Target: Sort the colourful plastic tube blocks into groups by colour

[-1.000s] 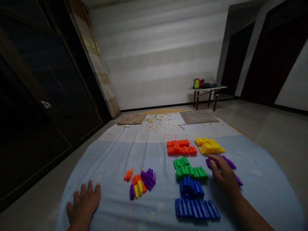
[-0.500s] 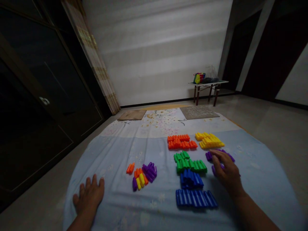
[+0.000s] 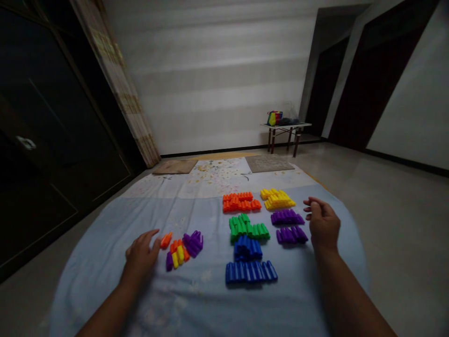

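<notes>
My left hand (image 3: 142, 252) hovers over the cloth beside a pair of orange tube-like plastic pieces (image 3: 166, 240), fingers stretched out and thumb apart, holding nothing visible. Just right of it is a small mixed pile with yellow pieces (image 3: 180, 255) and purple pieces (image 3: 193, 243). On the other side, my right hand (image 3: 323, 224) is raised to the right of two purple rows (image 3: 287, 217), its fingers loosely bent and apart with nothing seen in them. Sorted groups lie between the hands: orange (image 3: 240, 202), yellow (image 3: 278, 200), green (image 3: 247, 228) and blue (image 3: 250, 272).
A pale blue flowered cloth (image 3: 115, 234) covers the round table. Two flat brown mats (image 3: 175, 166) lie at its far edge. Behind stands a small side table (image 3: 286, 126) with a colourful bag (image 3: 274, 118). A dark cabinet (image 3: 52, 140) is on the left.
My right hand has drawn back from the purple pieces, which now show as two rows. My left hand has moved towards the orange pair. The view has shifted right.
</notes>
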Demonstrator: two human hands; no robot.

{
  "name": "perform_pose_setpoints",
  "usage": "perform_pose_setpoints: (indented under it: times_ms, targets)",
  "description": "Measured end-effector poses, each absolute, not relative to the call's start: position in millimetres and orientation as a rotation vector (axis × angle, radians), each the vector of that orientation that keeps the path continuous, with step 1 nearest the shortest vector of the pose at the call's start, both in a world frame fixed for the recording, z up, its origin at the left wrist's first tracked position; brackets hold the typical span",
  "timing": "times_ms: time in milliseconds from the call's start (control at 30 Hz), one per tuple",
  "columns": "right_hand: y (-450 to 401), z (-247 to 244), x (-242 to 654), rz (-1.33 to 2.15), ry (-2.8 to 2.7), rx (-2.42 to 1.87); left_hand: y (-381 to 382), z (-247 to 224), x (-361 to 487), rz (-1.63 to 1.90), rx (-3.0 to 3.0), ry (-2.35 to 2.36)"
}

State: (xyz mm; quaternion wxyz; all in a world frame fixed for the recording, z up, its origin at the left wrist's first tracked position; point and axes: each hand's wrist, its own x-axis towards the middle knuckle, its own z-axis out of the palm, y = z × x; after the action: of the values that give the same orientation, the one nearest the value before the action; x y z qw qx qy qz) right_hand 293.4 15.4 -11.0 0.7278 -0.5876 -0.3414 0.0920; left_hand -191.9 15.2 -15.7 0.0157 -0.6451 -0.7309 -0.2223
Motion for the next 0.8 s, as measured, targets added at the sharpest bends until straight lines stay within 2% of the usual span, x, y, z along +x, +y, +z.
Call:
perform_pose_setpoints:
  times_ms: [167, 367, 567, 800]
  targets:
    - [25.6, -38.5, 329.5, 0.194, -0.646, -1.403, 27.7, -11.3, -161.1, -0.721, -2.411, -2.038]
    - [31.6, -83.8, 351.6, 0.288, -0.519, -1.524, 39.6, -10.8, -148.1, -0.419, -2.59, -2.078]
    - [32.8, -80.2, 351.8, 0.39, -0.527, -1.529, 51.4, -2.6, -149.1, -0.309, -2.686, -2.147]
    - [41.2, -79.3, 349.5, 0.427, -0.565, -1.526, 68.7, 5.1, -155.6, -0.522, -2.682, -2.356]
